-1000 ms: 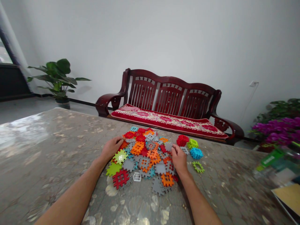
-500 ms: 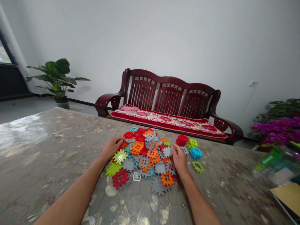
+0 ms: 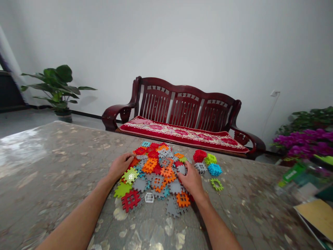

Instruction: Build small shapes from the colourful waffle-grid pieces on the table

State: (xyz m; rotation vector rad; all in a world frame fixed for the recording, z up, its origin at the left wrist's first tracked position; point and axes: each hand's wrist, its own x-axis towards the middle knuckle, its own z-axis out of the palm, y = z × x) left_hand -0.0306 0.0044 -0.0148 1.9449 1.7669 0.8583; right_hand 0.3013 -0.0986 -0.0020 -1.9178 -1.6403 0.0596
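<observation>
A loose pile of flat toothed plastic pieces [image 3: 157, 182] in red, orange, grey, green and blue lies on the table in the middle. At the pile's upper left edge rests my left hand [image 3: 121, 166], fingers bent beside an orange piece; whether it grips anything is hidden. My right hand [image 3: 191, 178] is over the pile's right side, thumb and fingers apart around a grey square piece [image 3: 181, 169]. Right of the pile are red [image 3: 199, 156], green [image 3: 210, 159], blue [image 3: 214, 169] and grey [image 3: 200, 168] clusters, with a green ring-shaped piece [image 3: 216, 184] nearer me.
The patterned table [image 3: 65, 173] spans the foreground. Behind it stands a dark red wooden bench [image 3: 186, 111] with a red floral cushion. At the right edge are a clear container with green parts [image 3: 293, 173], a yellowish box [image 3: 316, 213] and purple flowers [image 3: 307, 142].
My right hand has shifted left over the pile, and its thumb and fingers have spread around the grey piece. My left hand stays at the pile's left edge. The view has turned slightly right.
</observation>
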